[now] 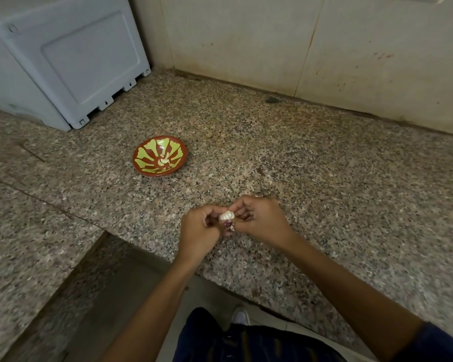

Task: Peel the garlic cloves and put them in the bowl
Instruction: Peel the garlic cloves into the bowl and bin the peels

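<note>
A piece of garlic (226, 216), white with purplish skin hanging below it, is held just above the granite counter near its front edge. My left hand (199, 231) pinches it from the left and my right hand (259, 220) pinches it from the right, fingers curled round it. Farther back and to the left stands a small red bowl (141, 165) with a yellow-green pattern. A few peeled cloves (164, 160) lie at its bottom.
The speckled granite counter (298, 158) runs to a tiled wall at the back. A grey plastic appliance (63, 58) stands at the back left corner. A lower granite step (24, 244) lies to the left, with floor and my shoe below the counter edge.
</note>
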